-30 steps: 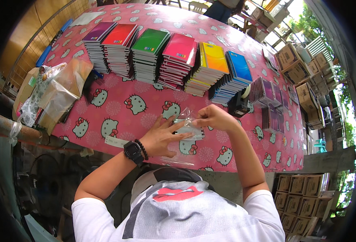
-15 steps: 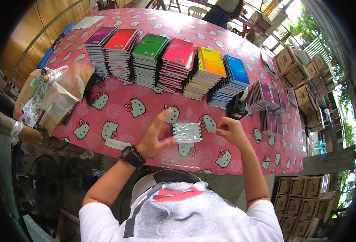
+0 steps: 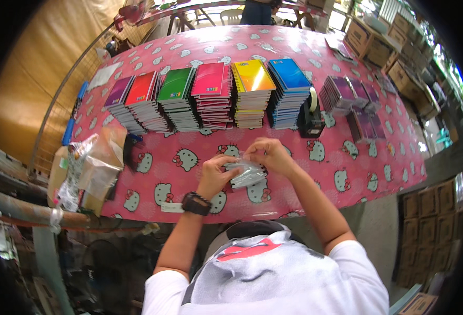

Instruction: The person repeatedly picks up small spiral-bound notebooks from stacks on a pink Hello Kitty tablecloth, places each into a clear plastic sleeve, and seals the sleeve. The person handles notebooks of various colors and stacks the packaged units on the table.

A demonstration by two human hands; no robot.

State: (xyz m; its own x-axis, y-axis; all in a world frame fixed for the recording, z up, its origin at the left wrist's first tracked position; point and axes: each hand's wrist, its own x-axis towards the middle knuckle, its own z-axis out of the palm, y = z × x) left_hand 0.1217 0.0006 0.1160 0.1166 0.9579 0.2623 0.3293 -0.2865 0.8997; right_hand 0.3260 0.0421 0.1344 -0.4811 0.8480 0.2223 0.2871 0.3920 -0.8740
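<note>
Pink patterned tablecloth bears six spiral-notebook stacks in a row. Left hand lies over left end of spiral-bound pack on near part of cloth; whether it grips, cannot tell. Right hand: fingertips pinch pack's clear film at upper edge.

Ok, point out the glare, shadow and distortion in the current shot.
In the head view, glare whitens the far end of the table and streaks the yellow notebook; also in the head view, the clear plastic catches shine, the lower left is murky with shadow, the table's edges bow, and the corners go black.
</note>
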